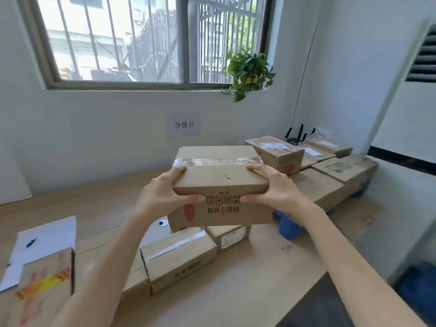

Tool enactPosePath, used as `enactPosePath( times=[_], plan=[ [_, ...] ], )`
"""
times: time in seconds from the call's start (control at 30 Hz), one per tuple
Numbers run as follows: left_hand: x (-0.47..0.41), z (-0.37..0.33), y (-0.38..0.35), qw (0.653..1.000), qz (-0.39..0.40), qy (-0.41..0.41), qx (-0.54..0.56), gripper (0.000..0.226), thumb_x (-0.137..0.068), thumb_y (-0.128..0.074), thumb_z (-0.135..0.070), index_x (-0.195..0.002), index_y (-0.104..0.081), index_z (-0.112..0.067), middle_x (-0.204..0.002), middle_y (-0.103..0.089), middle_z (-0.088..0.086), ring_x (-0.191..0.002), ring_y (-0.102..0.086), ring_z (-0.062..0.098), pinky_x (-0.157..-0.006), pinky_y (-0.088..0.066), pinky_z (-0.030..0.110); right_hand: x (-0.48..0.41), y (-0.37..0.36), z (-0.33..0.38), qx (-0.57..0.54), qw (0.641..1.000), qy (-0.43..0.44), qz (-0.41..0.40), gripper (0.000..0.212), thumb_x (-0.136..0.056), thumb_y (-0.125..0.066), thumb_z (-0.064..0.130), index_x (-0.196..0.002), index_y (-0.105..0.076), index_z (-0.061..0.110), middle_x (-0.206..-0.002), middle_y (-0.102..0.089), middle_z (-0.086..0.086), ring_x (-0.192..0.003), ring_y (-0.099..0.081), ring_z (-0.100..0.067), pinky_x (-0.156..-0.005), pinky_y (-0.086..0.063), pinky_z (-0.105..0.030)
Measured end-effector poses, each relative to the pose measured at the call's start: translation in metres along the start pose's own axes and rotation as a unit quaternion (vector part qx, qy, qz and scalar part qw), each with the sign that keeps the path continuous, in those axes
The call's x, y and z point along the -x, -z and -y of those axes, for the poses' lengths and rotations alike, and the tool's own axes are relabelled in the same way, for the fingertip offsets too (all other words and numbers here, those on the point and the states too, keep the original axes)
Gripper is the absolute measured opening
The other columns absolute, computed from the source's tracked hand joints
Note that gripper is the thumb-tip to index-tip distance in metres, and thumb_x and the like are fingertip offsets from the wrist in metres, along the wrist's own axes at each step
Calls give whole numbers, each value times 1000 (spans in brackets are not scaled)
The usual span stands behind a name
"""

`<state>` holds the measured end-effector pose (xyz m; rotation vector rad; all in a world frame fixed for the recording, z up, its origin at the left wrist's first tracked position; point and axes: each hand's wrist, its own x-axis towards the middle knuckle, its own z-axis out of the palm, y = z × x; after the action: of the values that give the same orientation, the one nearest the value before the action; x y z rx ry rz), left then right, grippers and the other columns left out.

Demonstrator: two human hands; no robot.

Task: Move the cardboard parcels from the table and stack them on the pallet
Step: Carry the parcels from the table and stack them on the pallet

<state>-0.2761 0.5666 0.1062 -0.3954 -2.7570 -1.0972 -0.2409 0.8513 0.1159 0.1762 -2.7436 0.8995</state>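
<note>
At the near edge of the light wooden table (247,274), bottom left, sits a brown cardboard box with red and yellow tape (44,284), its print too smeared to read, and just behind it lie white paper sheets (47,239). A step further in, a brown taped carton with dark blurred lettering on its side (179,258) rests beside a smaller brown carton (230,234). Now up above them, lifted clear of the table: the brown cardboard parcel sealed with clear tape (219,182), carried upside down, so its row of black handling symbols, its characters and a red mark read inverted. The left hand (165,194) clamps the parcel's left end, thumb on top, fingers curled across the near face; the right hand (273,187) mirrors it on the right end, both bare forearms reaching forward. Beyond, to the right, the blue plastic pallet (289,224) carries a layer of brown labelled cartons (339,171), with one more brown carton (278,154) perched on top. On the far wall, a white paper sign (184,125) reads 分拣台, below the window, with a green leafy potted plant (247,72) on the sill.
</note>
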Motion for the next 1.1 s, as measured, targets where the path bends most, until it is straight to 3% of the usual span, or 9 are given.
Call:
enactPosePath(
  times=[0.1, 0.27, 0.43, 0.53, 0.6, 0.83, 1.0, 1.1],
  plan=[
    [-18, -52, -54, 1000, 13, -20, 6, 93, -60, -79, -63, -141, -37, -43, -116, -53, -15, -106, -48, 12, -92, -46, 35, 10, 48, -55, 32, 999, -20, -15, 92, -56, -79, 66, -137, -40, 46, -148, -38, 16, -127, -43, -14, -98, -41, -35],
    [-53, -125, -131, 997, 56, -47, 22, 104, -43, -67, -78, -138, -36, -50, -128, -55, -14, -122, -45, 15, -94, -42, 33, 27, 121, -133, 44, 997, -61, -37, 91, -59, -83, 58, -138, -41, 43, -148, -37, 16, -131, -40, -13, -98, -37, -31],
    [-90, -186, -199, 993, 77, -85, 19, 94, -58, -75, -70, -139, -35, -47, -133, -53, -11, -124, -43, 16, -97, -42, 36, 35, 170, -207, 37, 992, -105, -55, 92, -58, -83, 60, -138, -39, 47, -149, -34, 18, -130, -40, -13, -99, -37, -31],
    [-116, -214, -237, 990, 91, -104, 12, 98, -57, -75, -70, -142, -32, -47, -140, -48, -11, -128, -41, 18, -100, -42, 38, 32, 192, -248, 38, 990, -127, -58, 93, -56, -81, 63, -137, -37, 49, -149, -33, 17, -130, -40, -14, -104, -40, -38],
    [-136, -232, -262, 988, 96, -121, 1, 102, -55, -76, -70, -143, -31, -47, -144, -44, -11, -131, -38, 19, -102, -40, 37, 25, 206, -278, 32, 988, -135, -63, 93, -56, -81, 63, -137, -37, 50, -148, -35, 16, -126, -41, -13, -101, -40, -36],
    [-228, -278, -342, 984, 102, -149, 3, 108, -52, -75, -72, -145, -28, -43, -145, -43, -12, -129, -44, 15, -101, -39, 34, -42, 257, -376, 43, 986, -143, -68, 92, -55, -83, 61, -135, -40, 50, -145, -38, 15, -127, -41, -14, -104, -38, -38],
    [-302, -306, -385, 984, 101, -143, 23, 112, -48, -75, -70, -146, -28, -40, -139, -48, -7, -121, -48, 16, -99, -43, 39, -113, 293, -432, 50, 989, -128, -53, 92, -56, -83, 58, -137, -40, 46, -130, -36, 23, -119, -42, -10, -101, -41, -38],
    [-342, -318, -405, 987, 93, -127, 21, 115, -42, -69, -73, -145, -28, -42, -142, -46, -11, -121, -49, 15, -98, -45, 40, -153, 307, -464, 53, 991, -112, -48, 92, -57, -83, 58, -137, -40, 45, -139, -39, 18, -123, -44, -14, -101, -43, -43]
  ],
)
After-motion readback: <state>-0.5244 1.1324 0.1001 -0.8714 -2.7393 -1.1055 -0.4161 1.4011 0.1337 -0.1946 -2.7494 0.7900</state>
